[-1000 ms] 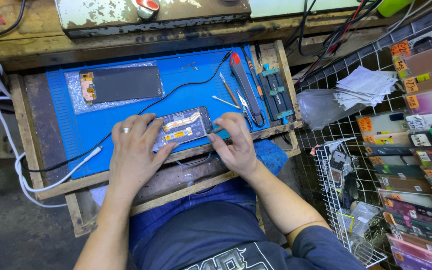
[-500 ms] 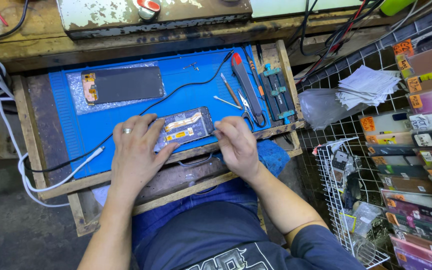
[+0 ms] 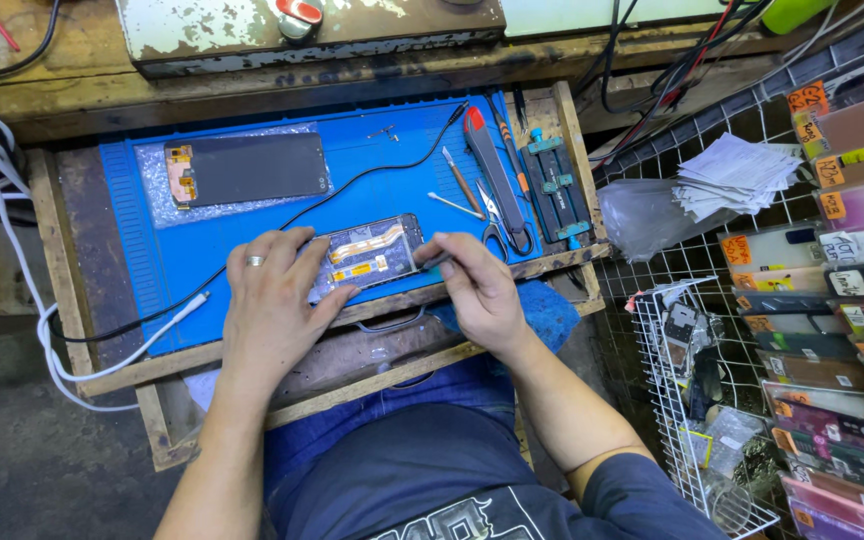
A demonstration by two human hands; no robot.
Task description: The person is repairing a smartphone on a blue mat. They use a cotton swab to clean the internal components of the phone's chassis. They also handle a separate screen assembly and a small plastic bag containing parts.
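The blue mat [image 3: 252, 235] on the wooden bench is the landmark here. At the left edge of the mat, a white cable [image 3: 127, 345] and a thin black cable [image 3: 282, 222] come onto it; the black one runs diagonally across the mat to its upper right part. On the upper left part of the mat lies a dark phone screen [image 3: 247, 168], flat on a piece of clear wrap. The left hand [image 3: 272, 310] comes from below, the forearm straight, the palm down at the front edge of the mat. Its fingers are spread and bent, they press on the left end of the opened phone [image 3: 367, 255], and a ring is on one finger. The opened phone lies flat at the front middle of the mat, its inner side with an orange flex strip turned up, between both hands. The right hand [image 3: 477, 285] comes from the lower right with the wrist bent inward; its fingers are closed in a narrow pinch around a thin dark tool [image 3: 435, 262], whose tip touches the right end of the phone. On the right part of the mat lie tweezers [image 3: 457, 206], scissors [image 3: 497, 228] and a red-tipped tool [image 3: 492, 170].
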